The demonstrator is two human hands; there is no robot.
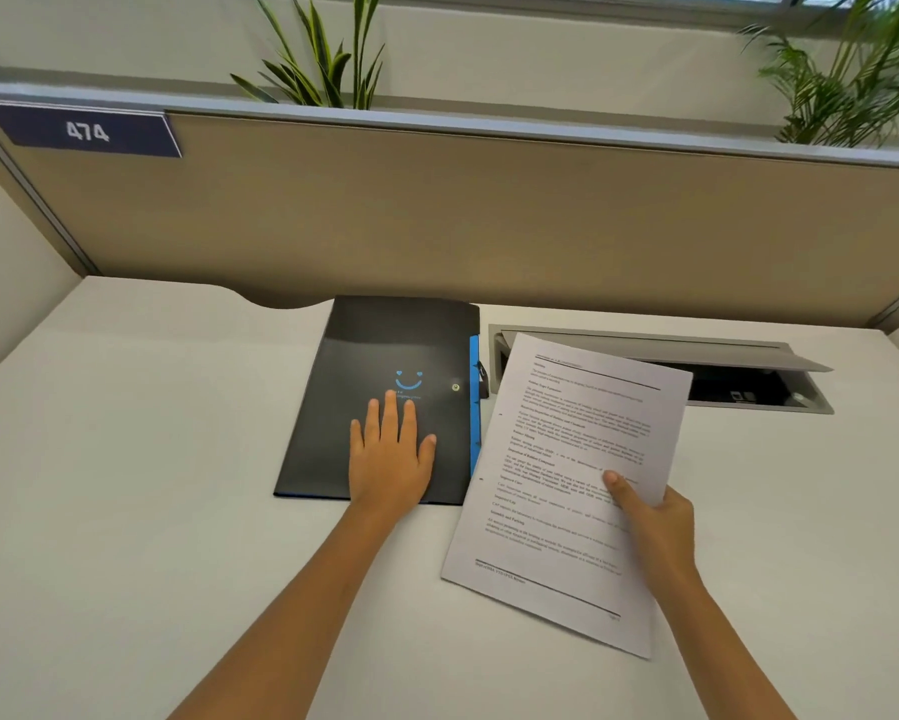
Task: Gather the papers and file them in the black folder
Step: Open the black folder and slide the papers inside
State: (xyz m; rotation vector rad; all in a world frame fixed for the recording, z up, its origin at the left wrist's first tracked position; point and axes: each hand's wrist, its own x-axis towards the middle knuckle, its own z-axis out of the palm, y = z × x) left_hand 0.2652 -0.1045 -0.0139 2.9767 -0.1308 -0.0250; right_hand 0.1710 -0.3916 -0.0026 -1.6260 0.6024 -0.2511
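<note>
Left hand (391, 454) flat on black folder (385, 356); right hand (655, 517) apparently pinches papers (566, 491).

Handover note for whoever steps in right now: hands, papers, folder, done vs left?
Left hand: open, flat on the black folder, pinning it to the desk.
Right hand: gripping the papers at their right edge, thumb on top, held just right of the folder.
Done: papers gathered in hand.
Left: folder looks closed with its snap button shut; open it, slide the papers in, close.
</note>
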